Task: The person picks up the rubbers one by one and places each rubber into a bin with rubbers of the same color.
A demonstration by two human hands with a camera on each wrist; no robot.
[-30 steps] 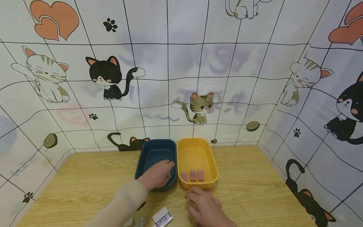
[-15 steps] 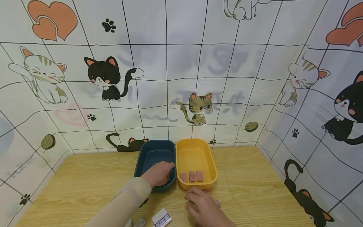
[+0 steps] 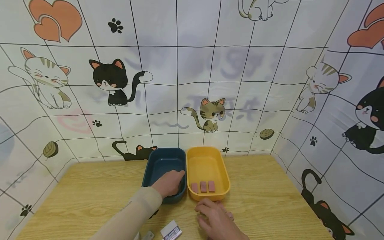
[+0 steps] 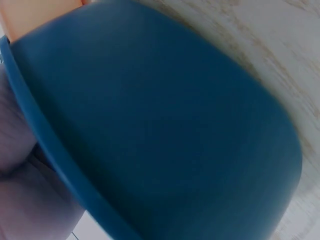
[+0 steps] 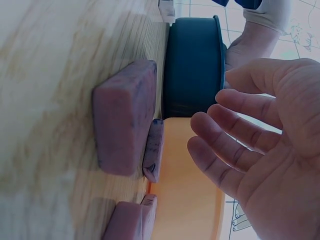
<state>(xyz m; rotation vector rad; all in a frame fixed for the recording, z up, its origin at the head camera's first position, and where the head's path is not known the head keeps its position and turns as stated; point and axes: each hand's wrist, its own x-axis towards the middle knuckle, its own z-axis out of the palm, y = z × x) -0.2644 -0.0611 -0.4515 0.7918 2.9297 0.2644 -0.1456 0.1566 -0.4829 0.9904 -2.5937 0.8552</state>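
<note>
Near the yellow tray (image 3: 207,166), the empty right hand (image 3: 220,218) curves loosely beside pink erasers (image 5: 120,125), probably light, rubbery, best side-pinched; whether the left hand (image 3: 169,183) grips anything is hidden.

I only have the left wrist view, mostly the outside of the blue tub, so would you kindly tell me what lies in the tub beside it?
Observer: The head view shows three pink blocks in a row at the near end of the yellow tub.
Operator: Thank you. And what is happening on the right, if you don't mind?
Observer: In the right wrist view, the right hand has its fingers relaxed, with nothing in them.
Operator: That helps. What else lies nearby?
Observer: In the head view, a white block with a printed label lies on the table, between the left sleeve and the right hand.
</note>
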